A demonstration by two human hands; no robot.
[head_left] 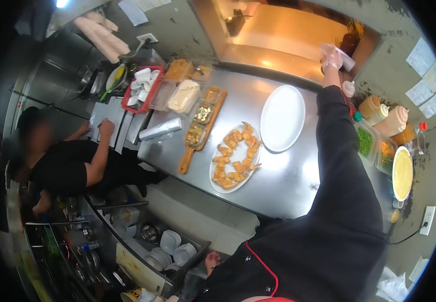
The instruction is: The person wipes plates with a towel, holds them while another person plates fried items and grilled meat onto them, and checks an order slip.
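Note:
My right hand (332,59), in a clear glove, stretches to the ledge of the lit pass-through window. Its fingers are closed around a whitish object (347,60), blurred and too unclear to name. A dark bottle (348,43) stands just beyond it. My left hand (212,261) hangs low beside my body near the drawer of bowls, fingers loosely apart, holding nothing. On the steel table (288,176), pieces of fried chicken (237,176) form a ring on an oval plate (218,185). A second white oval plate (282,118) lies beside it.
Squeeze bottles (398,116), a tub of chopped greens (365,140) and a yellow-filled dish (403,173) line the right wall. A wooden paddle board (186,160) holds small containers. A co-worker (72,163) stands at left. Below is an open drawer (167,256) of bowls.

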